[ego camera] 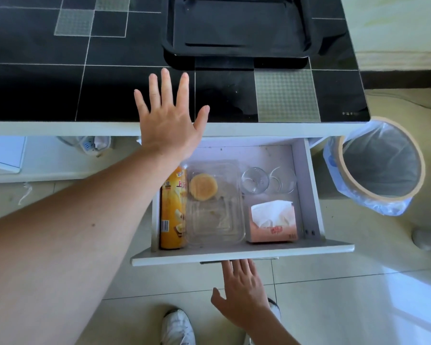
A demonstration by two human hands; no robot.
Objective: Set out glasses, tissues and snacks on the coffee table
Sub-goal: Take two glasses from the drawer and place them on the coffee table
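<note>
Two glasses (269, 180), tissues (273, 221) and snacks (173, 207) lie in the pulled-out drawer (241, 253), right hand (244, 292) at its handle (fingers hidden, grip unclear), left hand (168, 118) splayed empty, bracing on the desk (60, 83).

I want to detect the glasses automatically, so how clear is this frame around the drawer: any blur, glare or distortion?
Head view: the two glasses are faint, low-contrast against the pale drawer; the plastic box looks slightly soft; bright sunlight washes the floor lower right; wide-angle bending curves the table edge.
</note>
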